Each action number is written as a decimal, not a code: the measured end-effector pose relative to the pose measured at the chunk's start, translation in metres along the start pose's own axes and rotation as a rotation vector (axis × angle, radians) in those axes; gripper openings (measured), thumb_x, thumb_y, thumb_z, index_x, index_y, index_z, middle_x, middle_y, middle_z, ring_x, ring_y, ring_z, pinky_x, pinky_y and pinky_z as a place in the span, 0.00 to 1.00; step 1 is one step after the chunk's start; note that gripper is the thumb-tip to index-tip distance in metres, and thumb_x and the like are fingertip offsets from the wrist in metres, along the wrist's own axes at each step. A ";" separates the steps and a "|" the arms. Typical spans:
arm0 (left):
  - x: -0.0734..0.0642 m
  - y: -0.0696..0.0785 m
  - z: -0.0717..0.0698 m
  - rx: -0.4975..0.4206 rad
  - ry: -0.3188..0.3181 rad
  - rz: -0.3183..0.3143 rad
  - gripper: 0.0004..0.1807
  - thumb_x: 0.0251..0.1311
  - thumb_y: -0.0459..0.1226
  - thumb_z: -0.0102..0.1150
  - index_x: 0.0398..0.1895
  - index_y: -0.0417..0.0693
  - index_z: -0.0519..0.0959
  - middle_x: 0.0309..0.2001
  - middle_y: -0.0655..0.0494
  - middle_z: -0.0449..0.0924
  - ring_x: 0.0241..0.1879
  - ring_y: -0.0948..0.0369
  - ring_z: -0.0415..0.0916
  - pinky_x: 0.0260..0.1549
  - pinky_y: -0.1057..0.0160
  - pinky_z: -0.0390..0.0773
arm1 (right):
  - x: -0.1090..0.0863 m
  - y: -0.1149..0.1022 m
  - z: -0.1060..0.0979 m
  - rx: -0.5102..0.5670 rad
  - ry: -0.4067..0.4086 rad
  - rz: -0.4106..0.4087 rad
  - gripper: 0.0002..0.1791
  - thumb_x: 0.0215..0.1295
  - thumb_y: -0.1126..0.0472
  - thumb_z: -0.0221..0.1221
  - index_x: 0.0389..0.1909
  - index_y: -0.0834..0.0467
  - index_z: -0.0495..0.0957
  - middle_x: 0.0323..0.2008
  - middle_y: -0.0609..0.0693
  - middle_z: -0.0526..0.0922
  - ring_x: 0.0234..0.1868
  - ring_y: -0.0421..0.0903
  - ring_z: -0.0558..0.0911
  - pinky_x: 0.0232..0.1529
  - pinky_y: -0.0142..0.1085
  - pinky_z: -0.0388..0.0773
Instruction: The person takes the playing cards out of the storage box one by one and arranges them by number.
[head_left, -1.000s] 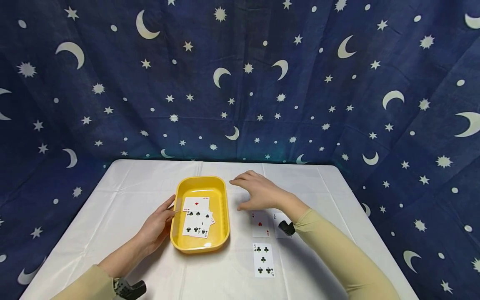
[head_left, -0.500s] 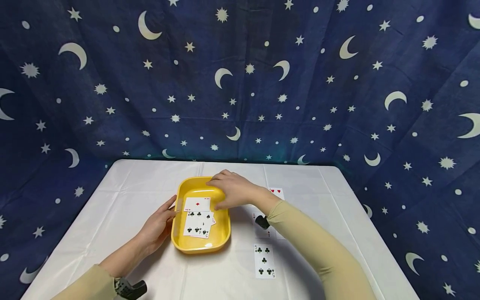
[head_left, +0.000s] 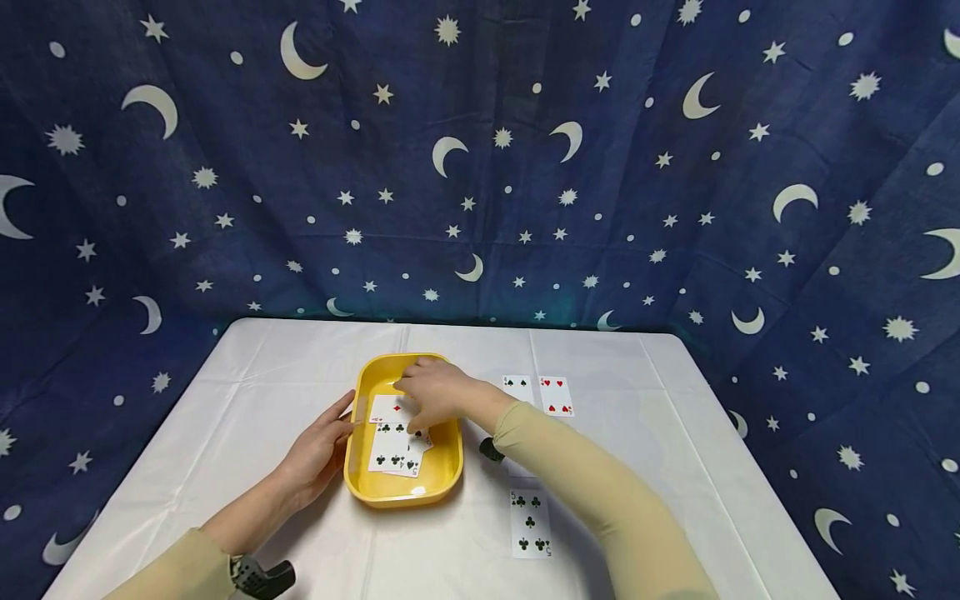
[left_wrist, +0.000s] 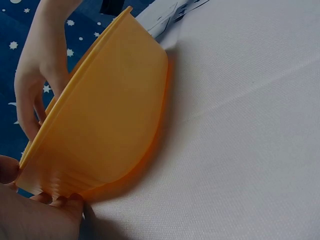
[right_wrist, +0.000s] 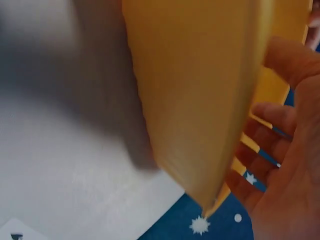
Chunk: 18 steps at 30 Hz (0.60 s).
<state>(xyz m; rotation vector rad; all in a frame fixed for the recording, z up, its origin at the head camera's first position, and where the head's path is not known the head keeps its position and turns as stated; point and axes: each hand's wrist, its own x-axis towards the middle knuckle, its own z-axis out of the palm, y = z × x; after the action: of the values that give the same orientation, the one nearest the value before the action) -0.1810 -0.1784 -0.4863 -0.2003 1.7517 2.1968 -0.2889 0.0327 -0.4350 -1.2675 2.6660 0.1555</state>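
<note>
A yellow plastic tray [head_left: 403, 500] stands on the white table, with several playing cards inside. An ace of diamonds [head_left: 386, 405] lies crosswise above an overlapping pile of black-suit cards [head_left: 390, 450]. My left hand [head_left: 315, 450] holds the tray's left side, thumb at the rim and fingers against the outer wall in the left wrist view. Over the right rim, my right hand [head_left: 435, 390] reaches down into the tray. Its fingers are loosely bent and spread, the thumb just above the pile, with nothing seen in its grasp; it hides part of the ace.
Right of the tray, a five of clubs [head_left: 530, 525] lies face up nearest me. A hearts card [head_left: 557, 397] and a spades card [head_left: 517, 387] lie farther back. My right forearm covers other cards between them. A dark blue star-patterned cloth [head_left: 480, 208] hangs behind the table [head_left: 285, 367].
My right hand has moved left from above the table cards, over the rim and down into the tray, uncovering the hearts and spades cards. My left hand has stayed on the tray.
</note>
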 end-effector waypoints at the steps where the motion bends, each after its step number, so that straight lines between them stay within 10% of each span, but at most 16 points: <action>1: 0.000 0.000 0.000 0.000 0.005 -0.001 0.39 0.75 0.31 0.40 0.85 0.55 0.42 0.81 0.41 0.46 0.75 0.48 0.55 0.69 0.55 0.64 | 0.002 -0.002 0.002 -0.015 -0.005 0.008 0.43 0.56 0.34 0.70 0.70 0.48 0.74 0.59 0.43 0.77 0.56 0.44 0.70 0.59 0.36 0.69; 9: 0.000 0.001 0.002 0.013 0.016 -0.006 0.39 0.75 0.31 0.40 0.85 0.55 0.42 0.81 0.41 0.47 0.75 0.49 0.55 0.67 0.59 0.66 | 0.016 -0.012 0.010 -0.084 -0.035 0.075 0.20 0.56 0.32 0.69 0.35 0.43 0.81 0.43 0.41 0.75 0.45 0.43 0.68 0.45 0.36 0.68; 18: -0.001 0.000 0.002 0.001 0.008 -0.005 0.39 0.75 0.31 0.41 0.85 0.56 0.41 0.81 0.40 0.45 0.75 0.48 0.53 0.71 0.53 0.60 | 0.023 -0.013 0.015 -0.051 -0.052 0.170 0.20 0.57 0.34 0.69 0.36 0.45 0.80 0.40 0.42 0.74 0.46 0.43 0.69 0.51 0.38 0.70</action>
<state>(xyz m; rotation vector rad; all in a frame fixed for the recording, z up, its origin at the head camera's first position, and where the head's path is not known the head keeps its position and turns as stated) -0.1799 -0.1768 -0.4852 -0.2130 1.7546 2.1949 -0.2912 0.0099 -0.4546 -1.0339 2.7390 0.2778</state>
